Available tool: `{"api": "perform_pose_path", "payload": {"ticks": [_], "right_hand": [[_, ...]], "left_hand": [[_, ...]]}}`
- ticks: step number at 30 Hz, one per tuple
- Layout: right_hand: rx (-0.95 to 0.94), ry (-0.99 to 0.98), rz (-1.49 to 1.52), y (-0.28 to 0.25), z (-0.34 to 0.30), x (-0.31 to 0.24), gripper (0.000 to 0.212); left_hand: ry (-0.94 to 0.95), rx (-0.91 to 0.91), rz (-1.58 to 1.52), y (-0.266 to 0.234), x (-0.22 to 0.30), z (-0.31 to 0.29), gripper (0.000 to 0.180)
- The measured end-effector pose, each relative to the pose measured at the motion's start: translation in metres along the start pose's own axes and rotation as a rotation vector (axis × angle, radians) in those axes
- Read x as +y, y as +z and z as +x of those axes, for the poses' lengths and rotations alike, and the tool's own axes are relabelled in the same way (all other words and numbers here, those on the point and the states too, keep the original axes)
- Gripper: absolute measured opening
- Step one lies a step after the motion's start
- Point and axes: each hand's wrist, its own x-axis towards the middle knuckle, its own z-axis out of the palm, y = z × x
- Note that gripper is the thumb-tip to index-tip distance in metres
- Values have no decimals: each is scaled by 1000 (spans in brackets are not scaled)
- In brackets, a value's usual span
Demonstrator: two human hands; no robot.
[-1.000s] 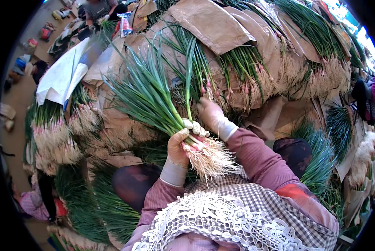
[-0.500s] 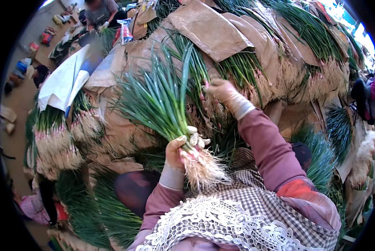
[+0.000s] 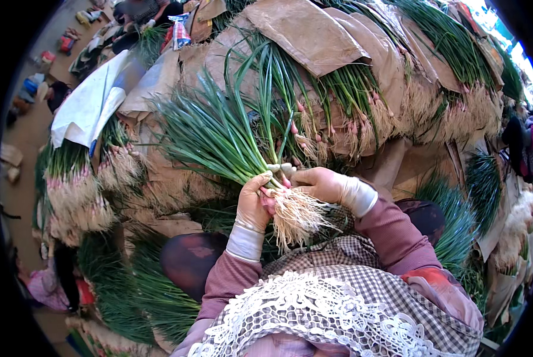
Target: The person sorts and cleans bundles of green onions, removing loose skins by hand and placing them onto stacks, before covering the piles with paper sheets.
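My left hand (image 3: 254, 202), in a pale glove, is closed around a bunch of spring onions (image 3: 219, 140) just above the bulbs. Its whitish fingertips show on the far side of the stems. The long green leaves fan up and left, while the pale roots (image 3: 299, 214) hang toward my lap. My right hand (image 3: 323, 183), also gloved, is closed at the right side of the bunch, its fingers pinching a spring onion by its pink bulb end against the others. Part of that stalk is hidden by the fingers.
Ahead lies a large heap of spring onions (image 3: 352, 89) under brown sheets (image 3: 305, 35). A white sheet (image 3: 85, 113) covers more at left. Leafy piles (image 3: 451, 220) flank my knees. Other people sit at far left, at right and beyond the heap, one with a gloved hand (image 3: 149, 25).
My right hand has come down and toward me from the heap to the bunch, bringing a stalk. Extra upright leaves now stand beside the bunch. My left hand still grips it.
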Motion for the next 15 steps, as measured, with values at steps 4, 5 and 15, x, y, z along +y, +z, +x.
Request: {"api": "perform_pose_path", "payload": {"ticks": [4,5,15], "right_hand": [[-29,99,504,-4,12,28,32],[1,66,805,4,21,11,32],[-67,165,-547,-13,48,25,35]], "left_hand": [[22,152,32,4,-10,-1,26],[4,120,48,-2,-9,-5,26],[143,-68,-59,28,1,-17,34]]}}
